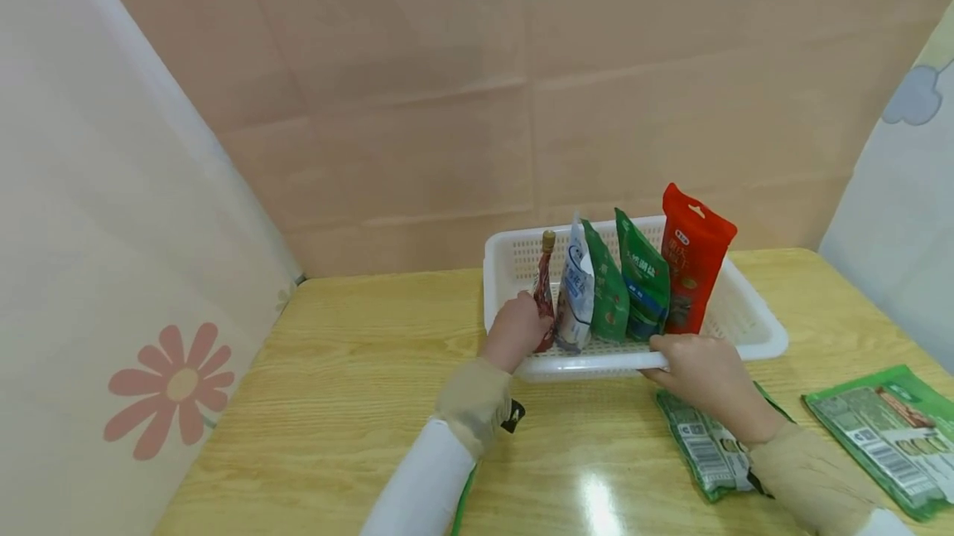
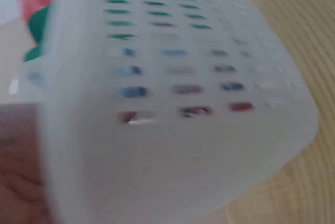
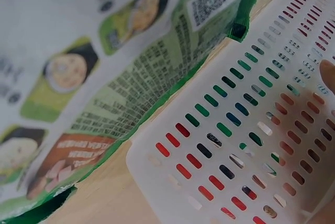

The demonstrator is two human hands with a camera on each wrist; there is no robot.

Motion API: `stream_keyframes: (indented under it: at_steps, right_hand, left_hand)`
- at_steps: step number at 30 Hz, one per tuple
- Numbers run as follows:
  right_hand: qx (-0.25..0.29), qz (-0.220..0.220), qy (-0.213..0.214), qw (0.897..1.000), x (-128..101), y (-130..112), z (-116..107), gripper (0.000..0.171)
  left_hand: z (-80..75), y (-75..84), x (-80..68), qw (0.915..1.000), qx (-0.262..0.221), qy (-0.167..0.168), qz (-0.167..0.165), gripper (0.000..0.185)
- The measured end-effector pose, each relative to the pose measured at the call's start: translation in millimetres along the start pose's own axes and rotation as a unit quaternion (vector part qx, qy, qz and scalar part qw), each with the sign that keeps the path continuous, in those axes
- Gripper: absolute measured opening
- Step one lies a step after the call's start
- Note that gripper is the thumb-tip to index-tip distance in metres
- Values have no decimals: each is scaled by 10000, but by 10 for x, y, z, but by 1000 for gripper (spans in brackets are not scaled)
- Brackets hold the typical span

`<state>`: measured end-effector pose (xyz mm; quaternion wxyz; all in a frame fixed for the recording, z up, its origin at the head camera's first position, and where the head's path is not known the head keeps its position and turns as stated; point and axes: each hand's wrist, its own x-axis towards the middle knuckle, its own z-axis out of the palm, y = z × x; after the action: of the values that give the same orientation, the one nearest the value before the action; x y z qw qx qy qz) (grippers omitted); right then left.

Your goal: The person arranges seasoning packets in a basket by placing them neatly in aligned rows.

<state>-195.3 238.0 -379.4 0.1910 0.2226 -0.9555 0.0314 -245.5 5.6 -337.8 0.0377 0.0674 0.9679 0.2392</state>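
1. A white perforated plastic basket [image 1: 753, 329] sits on a pale wood-grain worktop [image 1: 358, 370], near its far edge, in front of a beige paper backdrop [image 1: 522, 89].

2. Five packets stand upright in a row inside the basket, leaning on one another so that each stays on end: a small dark red sachet with a gold cap [image 1: 545, 287], a white and blue pouch [image 1: 575, 292], a green pouch [image 1: 607, 292], a second green pouch with a blue band [image 1: 644, 283], and a tall red packet [image 1: 691, 267].

3. The left hand [image 1: 517, 329] is at the basket's near left corner. Its fingers appear to curl round the dark red sachet, as if propping it at the end of the row; the exact grip is hard to make out.

4. The right hand [image 1: 704, 370] grips the basket's near rim, fingers curled over the edge, which seems to steady the basket.

5. The right wrist view shows the slotted basket wall [image 3: 246, 145] close up, with a fingertip [image 3: 328, 77] against it.

6. Under the right forearm a flat green printed food packet [image 1: 704, 449] lies on the worktop, just beside the basket. Another flat green packet [image 1: 883, 428] lies further right, apart from the basket.

7. The left wrist view is blurred, showing only the basket wall.
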Motion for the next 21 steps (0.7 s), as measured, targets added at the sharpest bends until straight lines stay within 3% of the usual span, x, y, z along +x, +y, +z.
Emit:
stream_keyframes:
  at_steps: [3,6,9,12,15,19,21]
  right_hand:
    - [-50,-17,70,10000,-6,-4,4,32]
    - [-64,-55,151,9999,-15,-7,9,33]
    - [-27,-61,159,9999,-29,-11,25,32]
    - [-28,-26,118,9999,-36,4,30,31]
    - [-68,6,110,9999,-36,21,22,32]
    - [-61,2,102,9999,-26,16,18,32]
    - [-42,2,94,9999,-23,1,26,32]
  left_hand:
    - [-31,-13,-127,9998,25,-168,145,56]
    - [-38,-38,-331,9979,318,147,546,63]
    - [-13,-90,-546,9877,1024,622,1009,58]
    - [51,-159,-684,9644,1941,1005,1489,56]
    - [148,-209,-725,9341,2655,1331,1981,56]
    - [323,-267,-652,8857,3176,2184,2586,47]
    - [394,-291,-605,8714,3267,2538,2638,43]
